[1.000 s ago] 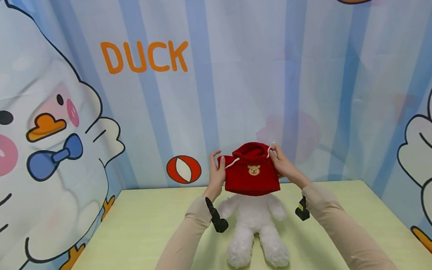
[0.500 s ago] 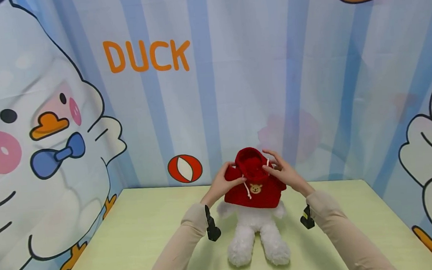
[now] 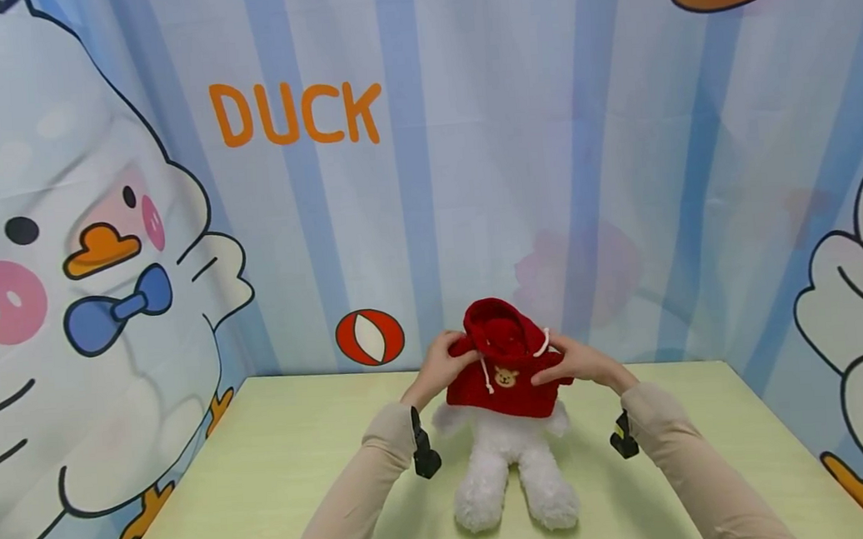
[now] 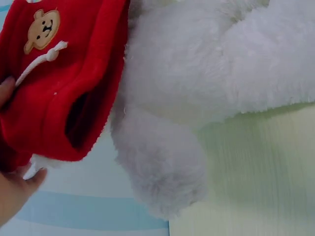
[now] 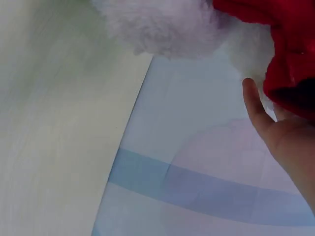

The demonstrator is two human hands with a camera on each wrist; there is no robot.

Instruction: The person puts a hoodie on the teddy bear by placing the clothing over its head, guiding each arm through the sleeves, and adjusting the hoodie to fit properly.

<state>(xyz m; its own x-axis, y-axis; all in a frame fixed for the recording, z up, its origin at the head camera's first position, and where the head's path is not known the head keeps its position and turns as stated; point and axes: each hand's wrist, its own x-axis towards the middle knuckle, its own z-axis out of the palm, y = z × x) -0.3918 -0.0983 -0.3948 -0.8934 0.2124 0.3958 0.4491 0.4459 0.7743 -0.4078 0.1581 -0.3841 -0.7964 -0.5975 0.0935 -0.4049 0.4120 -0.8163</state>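
Note:
A small red hoodie (image 3: 478,391) with a bear-face patch and white drawstrings covers the head and upper body of a fluffy white plush toy (image 3: 510,448). Its hood opening faces up and forward, with red cloth showing inside. My left hand (image 3: 441,367) grips the hoodie at its left shoulder, thumb in front. On the opposite side, my right hand (image 3: 587,364) holds the garment with the thumb across its front and other fingers partly hidden behind. In the left wrist view a sleeve opening (image 4: 81,120) hangs beside the plush arm (image 4: 157,162). The toy's head is hidden.
The toy is on a pale yellow-green table (image 3: 303,470). Behind the table's back edge hangs a striped blue curtain (image 3: 460,134) printed with ducks, a ball and lettering. A black strap device (image 3: 425,449) sits on each wrist.
Both hands have lowered the hoodie further over the toy, and its hood has tipped open. Most recently, the right thumb has shifted down from the hood to the hoodie's front.

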